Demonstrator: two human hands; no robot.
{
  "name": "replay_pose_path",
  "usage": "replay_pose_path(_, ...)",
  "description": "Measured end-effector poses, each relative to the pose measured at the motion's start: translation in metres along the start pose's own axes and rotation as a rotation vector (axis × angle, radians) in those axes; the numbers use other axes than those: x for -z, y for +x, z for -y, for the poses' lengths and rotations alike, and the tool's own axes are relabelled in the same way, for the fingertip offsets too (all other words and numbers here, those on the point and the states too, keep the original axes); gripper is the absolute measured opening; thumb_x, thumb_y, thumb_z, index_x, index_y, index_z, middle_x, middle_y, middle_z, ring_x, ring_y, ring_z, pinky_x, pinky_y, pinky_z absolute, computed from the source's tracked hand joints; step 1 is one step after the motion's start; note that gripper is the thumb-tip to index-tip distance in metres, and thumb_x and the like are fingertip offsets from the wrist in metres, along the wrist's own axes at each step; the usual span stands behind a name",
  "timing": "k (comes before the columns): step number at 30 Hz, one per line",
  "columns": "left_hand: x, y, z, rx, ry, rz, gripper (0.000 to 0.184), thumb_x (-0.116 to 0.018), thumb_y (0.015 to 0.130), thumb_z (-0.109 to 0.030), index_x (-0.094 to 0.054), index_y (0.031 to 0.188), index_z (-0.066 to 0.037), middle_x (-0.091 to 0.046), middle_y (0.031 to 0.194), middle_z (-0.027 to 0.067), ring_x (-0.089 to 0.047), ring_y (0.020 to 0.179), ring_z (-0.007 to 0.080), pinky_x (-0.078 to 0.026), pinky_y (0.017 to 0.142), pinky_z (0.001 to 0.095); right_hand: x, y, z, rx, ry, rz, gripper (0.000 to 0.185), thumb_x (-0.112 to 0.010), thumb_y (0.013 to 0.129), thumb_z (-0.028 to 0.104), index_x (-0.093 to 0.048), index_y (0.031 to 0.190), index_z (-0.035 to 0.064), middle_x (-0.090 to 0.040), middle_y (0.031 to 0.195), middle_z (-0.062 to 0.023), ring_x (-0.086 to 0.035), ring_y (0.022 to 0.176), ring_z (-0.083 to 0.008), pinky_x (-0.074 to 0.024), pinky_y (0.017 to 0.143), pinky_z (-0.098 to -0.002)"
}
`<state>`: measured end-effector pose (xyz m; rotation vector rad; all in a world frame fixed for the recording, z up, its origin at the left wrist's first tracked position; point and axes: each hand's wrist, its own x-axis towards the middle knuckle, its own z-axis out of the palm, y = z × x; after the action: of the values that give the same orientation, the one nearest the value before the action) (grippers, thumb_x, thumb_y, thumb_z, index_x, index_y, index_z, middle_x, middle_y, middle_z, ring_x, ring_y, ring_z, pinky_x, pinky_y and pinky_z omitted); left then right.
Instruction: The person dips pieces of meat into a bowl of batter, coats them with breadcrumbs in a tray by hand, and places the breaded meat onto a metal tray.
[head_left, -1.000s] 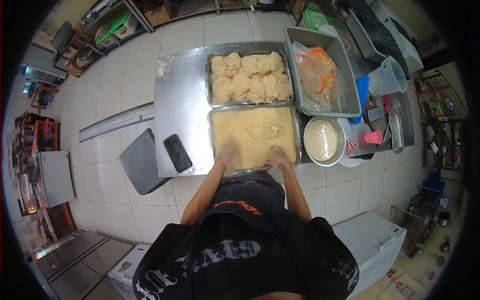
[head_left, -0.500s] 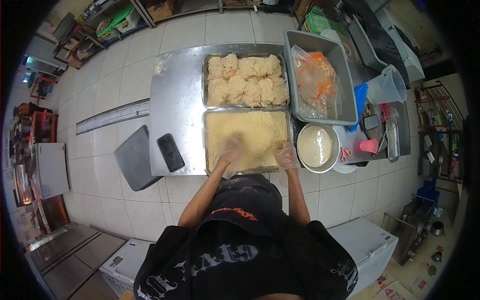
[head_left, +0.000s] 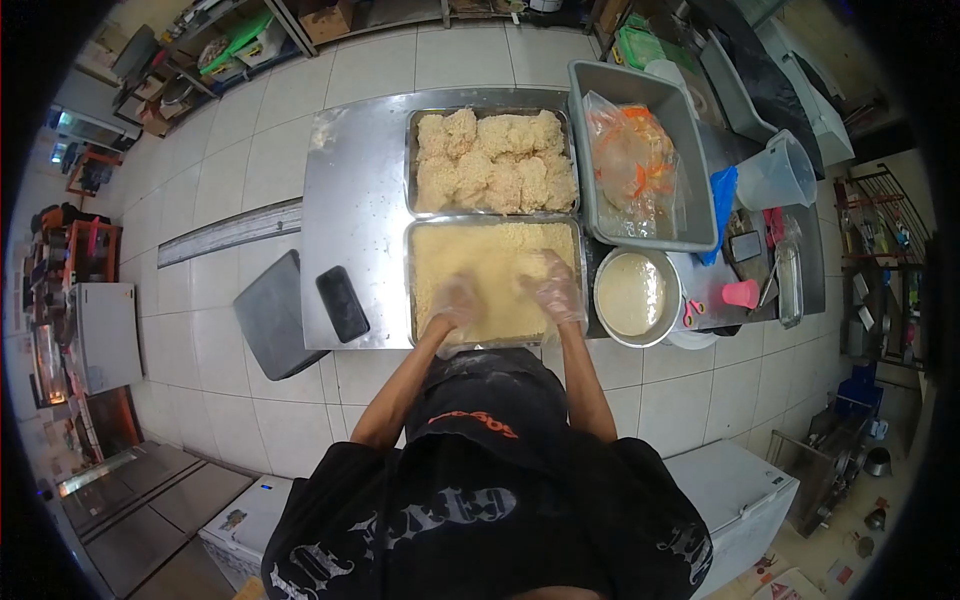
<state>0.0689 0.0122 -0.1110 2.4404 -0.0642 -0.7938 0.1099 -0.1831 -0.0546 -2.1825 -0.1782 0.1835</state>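
Note:
Both hands wear clear plastic gloves and are over a metal tray (head_left: 410, 325) of pale yellow breadcrumbs (head_left: 480, 245). My left hand (head_left: 457, 302) is low in the left half of the tray, its slightly blurred fingers stretched into the crumbs. Toward the right side, my right hand (head_left: 555, 292) touches the crumbs with its fingers apart, and its fingertips are dusted with them. Neither hand grips a piece. Directly beyond lies a second metal tray (head_left: 410, 160) filled with several crumb-coated pieces (head_left: 490, 165).
Right of the crumb tray stands a round pot (head_left: 630, 295) of pale batter. A grey tub (head_left: 690, 215) holding plastic bags is behind it. Pink-handled scissors (head_left: 690, 312), a pink cup (head_left: 740, 293) and a clear jug (head_left: 780, 175) sit farther right. A phone (head_left: 342, 303) lies on the left.
My right hand has moved inward from the tray's right edge, and its fingers have spread. My left hand has shifted slightly down and left. The crumbs' surface is somewhat rearranged.

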Motion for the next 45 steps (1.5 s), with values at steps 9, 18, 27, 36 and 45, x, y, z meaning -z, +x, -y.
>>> replay_pose_path(9,-0.049,-0.013,0.074,0.067,-1.259,-0.348,0.019,-0.05,0.084,-0.014,-0.057,0.098,-0.003,-0.06,0.078,0.0032,-0.057,0.074,0.0157,-0.046,0.06,0.0284,-0.072,-0.046,-0.147,0.203,-0.776,0.43,0.037,-0.062,0.068,0.007,-0.055,0.104,0.0004,-0.063,0.086,-0.0124,-0.06,0.085,-0.0282,-0.0457,0.079,-0.0372)
replay_pose_path(18,-0.106,0.009,0.126,0.053,-1.457,-0.153,0.03,-0.039,0.092,-0.012,-0.046,0.12,-0.004,-0.056,0.093,0.0045,-0.055,0.077,0.0113,-0.047,0.068,0.0226,-0.051,-0.056,-0.06,-0.674,0.951,0.347,0.018,-0.05,0.088,0.016,-0.058,0.098,0.003,-0.063,0.083,-0.0055,-0.061,0.08,-0.018,-0.0499,0.081,-0.0341)
replay_pose_path(27,-0.044,0.015,0.065,-0.053,-0.091,-0.501,0.058,-0.043,0.086,-0.02,-0.023,0.136,0.002,-0.026,0.139,0.0204,-0.02,0.131,0.0323,-0.011,0.109,0.0402,-0.072,-0.033,-0.122,-0.011,-0.343,0.033,0.039,-0.06,0.082,0.02,-0.049,0.112,-0.0011,-0.055,0.088,-0.0085,-0.054,0.076,-0.0189,-0.0468,0.082,-0.0325)
replay_pose_path(36,-0.03,0.019,0.001,-0.008,-0.188,-0.179,0.061,-0.045,0.083,-0.015,-0.02,0.135,0.005,-0.03,0.135,0.0216,-0.026,0.127,0.0325,-0.017,0.107,0.0396,-0.067,0.009,-0.04,-0.22,0.393,0.038,0.061,-0.077,0.066,0.024,-0.05,0.115,-0.0017,-0.06,0.103,-0.0133,-0.055,0.1,-0.0258,-0.0437,0.087,-0.0312)
replay_pose_path(45,0.042,-0.048,-0.023,0.161,-0.014,-0.019,0.056,-0.042,0.087,-0.017,-0.024,0.136,0.003,-0.046,0.125,0.0239,-0.049,0.109,0.0302,-0.033,0.099,0.0406,-0.027,-0.012,0.01,0.211,0.016,-0.145,0.047,-0.069,0.066,0.013,-0.055,0.109,0.0016,-0.057,0.104,-0.0167,-0.054,0.1,-0.0273,-0.0404,0.091,-0.0356)
